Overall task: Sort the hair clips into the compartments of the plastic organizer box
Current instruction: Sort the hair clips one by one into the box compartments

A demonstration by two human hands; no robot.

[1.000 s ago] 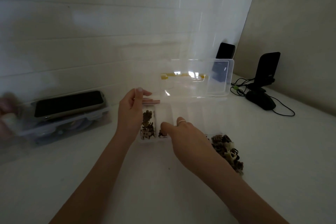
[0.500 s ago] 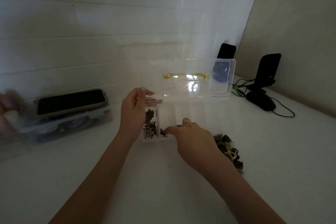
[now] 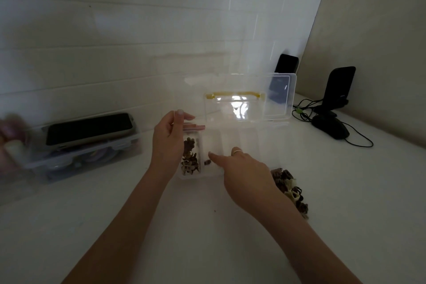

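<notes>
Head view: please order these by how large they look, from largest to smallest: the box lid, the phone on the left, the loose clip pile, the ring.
1. Lid
2. Phone
3. Clip pile, partly hidden by the right hand, so phone versus pile is unsure
4. Ring

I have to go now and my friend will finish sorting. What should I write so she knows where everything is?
Left hand: holds the left end of the organizer box, whose lid is open.
Right hand: fingertips at a single clip in the second compartment; whether it pinches the clip cannot be told.
Done: the leftmost compartment holds a batch of sorted clips.
Left: the loose pile of hair clips on the table, right of the box; the other compartments look empty.
</notes>
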